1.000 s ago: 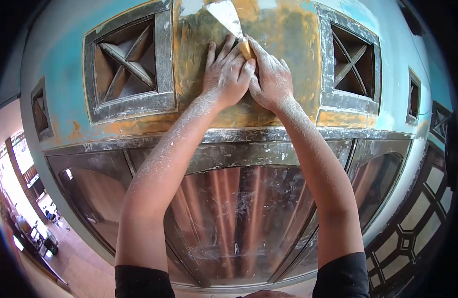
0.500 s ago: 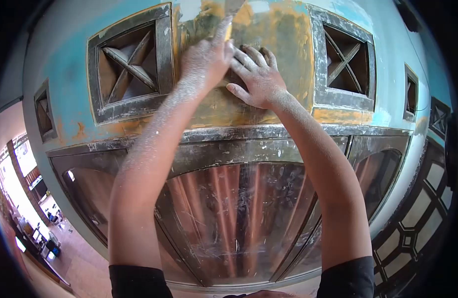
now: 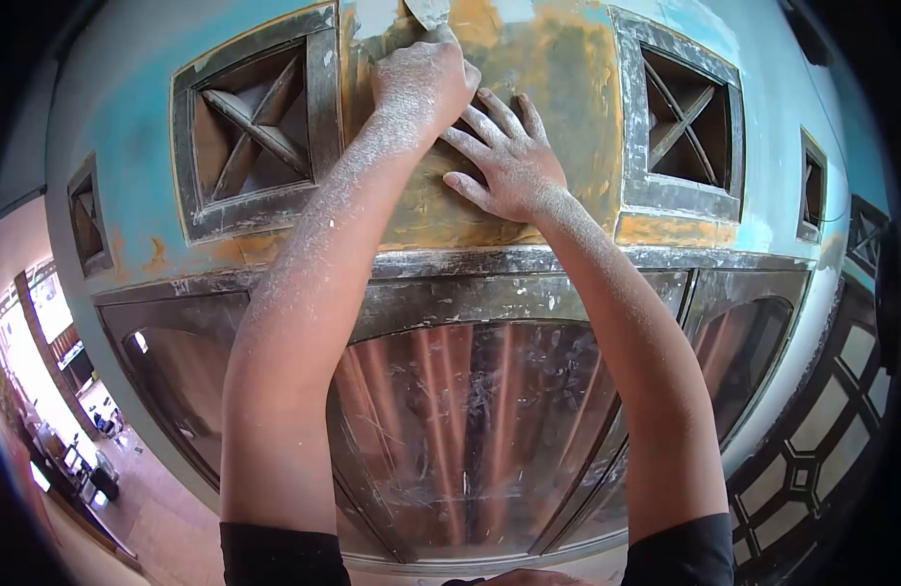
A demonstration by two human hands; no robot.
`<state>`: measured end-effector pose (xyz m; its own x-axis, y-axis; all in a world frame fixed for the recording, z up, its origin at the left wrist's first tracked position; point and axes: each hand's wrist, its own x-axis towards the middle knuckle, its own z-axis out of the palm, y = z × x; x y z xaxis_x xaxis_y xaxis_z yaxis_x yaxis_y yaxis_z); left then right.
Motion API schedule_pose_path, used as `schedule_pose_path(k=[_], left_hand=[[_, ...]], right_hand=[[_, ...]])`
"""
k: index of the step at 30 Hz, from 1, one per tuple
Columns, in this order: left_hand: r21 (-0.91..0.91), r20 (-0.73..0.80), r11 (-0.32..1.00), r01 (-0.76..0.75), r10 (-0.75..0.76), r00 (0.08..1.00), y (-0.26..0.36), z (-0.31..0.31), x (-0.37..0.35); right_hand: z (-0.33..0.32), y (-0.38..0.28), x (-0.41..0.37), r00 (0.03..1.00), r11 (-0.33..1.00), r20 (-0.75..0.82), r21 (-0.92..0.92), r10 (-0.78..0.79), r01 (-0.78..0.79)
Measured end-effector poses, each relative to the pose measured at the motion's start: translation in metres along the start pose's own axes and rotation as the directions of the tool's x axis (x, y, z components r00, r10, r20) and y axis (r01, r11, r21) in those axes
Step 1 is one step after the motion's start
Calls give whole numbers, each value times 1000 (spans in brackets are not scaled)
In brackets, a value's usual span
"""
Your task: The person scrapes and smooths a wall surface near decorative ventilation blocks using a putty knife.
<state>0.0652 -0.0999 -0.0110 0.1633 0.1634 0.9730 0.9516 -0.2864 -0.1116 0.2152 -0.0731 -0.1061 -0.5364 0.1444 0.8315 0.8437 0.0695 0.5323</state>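
Note:
Dust coats both my hands and forearms. My left hand (image 3: 423, 86) is wrapped round a scraper, whose flat metal blade (image 3: 429, 11) pokes out above the fist at the top edge of the view. The scraper's handle is hidden in my fist. My right hand (image 3: 509, 168) lies against the wall with its fingers spread and holds nothing. Both hands are over a wall section (image 3: 572, 107) with worn brown and orange patches and remnants of pale paint. My left wrist is close to the right hand's fingertips.
Wooden vents with crossed slats, a left one (image 3: 260, 132) and a right one (image 3: 683, 117), flank the patch. A ledge (image 3: 450, 262) runs below, above a dusty glass window (image 3: 470, 420) with pinkish curtains. At far left is a bright doorway (image 3: 30, 361); at far right, a dark framed door (image 3: 812, 469).
My left hand has risen and its wrist has turned, so the scraper blade now tilts to the left. The right hand stays in nearly the same place on the wall.

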Motion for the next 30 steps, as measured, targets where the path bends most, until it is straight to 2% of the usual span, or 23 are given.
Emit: schedule_pose_path(k=[2,4,8,10,11,14,19,22,25,30], left_hand=[[44,1,999,-1,1,1000,-3,-1,4],[32,94,999,-26,23,995,-9,-7,9],[47,84,998,-36,32,996,-13,-7,-11],[4,54,1000,-22,22,998,-18,-7,-27],[-27,129,998,54,-50,990,-14,-15,-37],[-55,169,997,59,-49,984,-17,-5,-62],[24,159,999,25,-29,987,-22,-10,-58],[15,158,1000,26,-28,987,-24,-16,-26],[-52,38,998,-31,33,999,-20,-16,2],[-53,19,998,-20,21,1000,-18,-8,10]], right_hand=[[2,1,-1,1000,1000,-12,11,-3,3],[3,2,-2,998,998,-67,65,17,-12],[5,2,-7,989,990,-118,117,92,-78],[4,1,-8,954,962,-146,126,260,-243],[6,2,-10,941,948,-145,136,305,-287],[10,1,-13,913,924,-157,135,376,-357],[10,2,-21,920,925,-127,147,370,-351],[10,-1,-24,918,922,-118,139,377,-361],[10,-1,-25,920,923,-108,127,376,-363],[12,0,-29,923,927,-118,138,366,-349]])
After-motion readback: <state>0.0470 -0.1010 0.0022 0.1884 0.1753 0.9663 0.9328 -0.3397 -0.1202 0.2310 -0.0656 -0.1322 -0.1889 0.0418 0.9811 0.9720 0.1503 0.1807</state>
